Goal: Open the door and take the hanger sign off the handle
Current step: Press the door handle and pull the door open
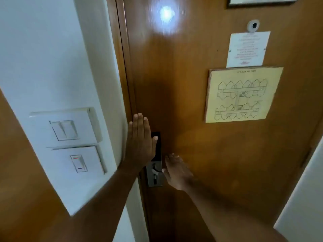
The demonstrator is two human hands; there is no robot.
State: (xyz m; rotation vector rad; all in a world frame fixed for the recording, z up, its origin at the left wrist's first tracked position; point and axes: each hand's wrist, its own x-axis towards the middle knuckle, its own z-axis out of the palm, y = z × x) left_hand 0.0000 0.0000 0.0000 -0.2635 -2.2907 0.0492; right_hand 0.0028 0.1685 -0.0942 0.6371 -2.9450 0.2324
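A: Where are the hands against the door point(192, 110)?

B: Both are at its left edge, by the lock. The left hand point(139, 142) is flat and fully open, fingers together and pointing up, laid over the upper dark part of the lock plate point(154, 175). It grips nothing. The right hand point(176, 172) is open too, fingers loosely spread, reaching in from the right toward the metal lower part of the plate. It holds nothing either.

A: And the handle?

B: I can't make out a clear lever. There is a small metal piece on the plate just left of the right hand's thumb, but which way it points I cannot tell. The plate itself runs up and down, long axis vertical, hard against the door's left edge.

A: Which hand is nearer?

B: The right, I judge; its thumb is just beside the metal section, with the left hand above it.

A: The hanger sign?

B: Not in view. The door looks shut, so the sign is probably on the far side.

A: So the door comes first.

B: Yes, likely with the right hand.
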